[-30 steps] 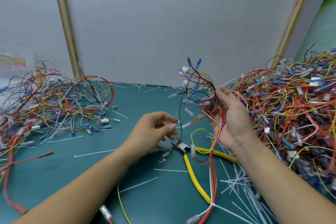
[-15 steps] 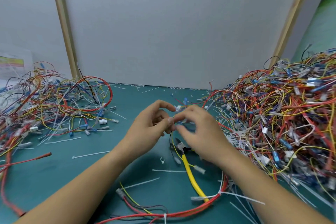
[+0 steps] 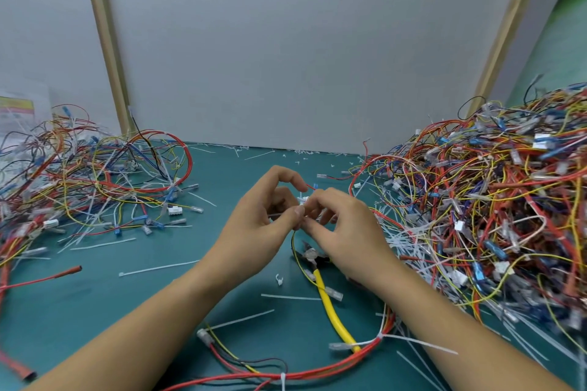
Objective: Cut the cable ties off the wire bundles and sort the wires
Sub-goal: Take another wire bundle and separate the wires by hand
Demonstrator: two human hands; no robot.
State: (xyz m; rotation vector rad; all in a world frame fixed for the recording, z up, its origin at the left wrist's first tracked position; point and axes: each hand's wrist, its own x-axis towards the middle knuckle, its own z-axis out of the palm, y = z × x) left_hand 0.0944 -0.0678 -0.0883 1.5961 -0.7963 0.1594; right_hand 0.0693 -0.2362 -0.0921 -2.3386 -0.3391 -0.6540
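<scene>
Pinched between the fingertips of the left hand (image 3: 257, 225) and the right hand (image 3: 344, 232) was the upper end of a wire bundle (image 3: 311, 374), at a small white connector (image 3: 303, 200). Both hands had their fingers curled narrowly onto it, though which strand each held was too small to tell. From there the bundle dropped to the green table (image 3: 95, 311) and looped in red toward the near edge, with a white cable tie (image 3: 413, 343) around it. Yellow-handled cutters (image 3: 330, 305) lay on the table below the right hand, their head partly hidden by it. A large tangled heap of wires (image 3: 492, 216) filled the right side, cut off by the frame, and a looser heap (image 3: 79, 168) lay at the left. Between them ran open table strewn with cut ties (image 3: 158, 268), back to a grey panel (image 3: 286, 57).
</scene>
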